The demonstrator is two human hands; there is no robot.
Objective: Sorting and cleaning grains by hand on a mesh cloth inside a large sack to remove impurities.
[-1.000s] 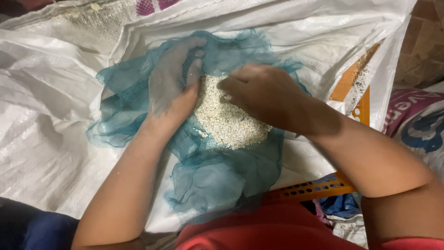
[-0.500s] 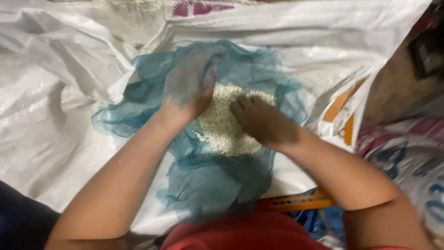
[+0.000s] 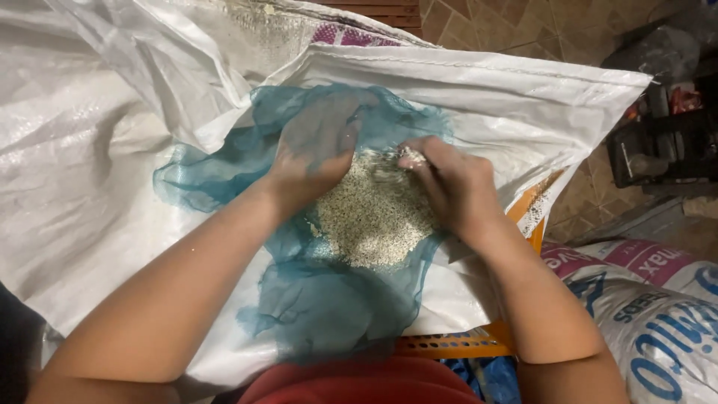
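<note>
Pale grain pile point(image 3: 374, 221) lies on teal mesh cloth point(image 3: 321, 307) between both hands: left hand point(image 3: 310, 161) cupped loosely under mesh; right hand point(image 3: 452, 187) apparently pinching grains.

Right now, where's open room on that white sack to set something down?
Open: the white sack left of the teal mesh cloth, and its strip beyond the cloth toward the tiled floor. Crowded: the middle, where the left hand and right hand work the grain pile.
</note>
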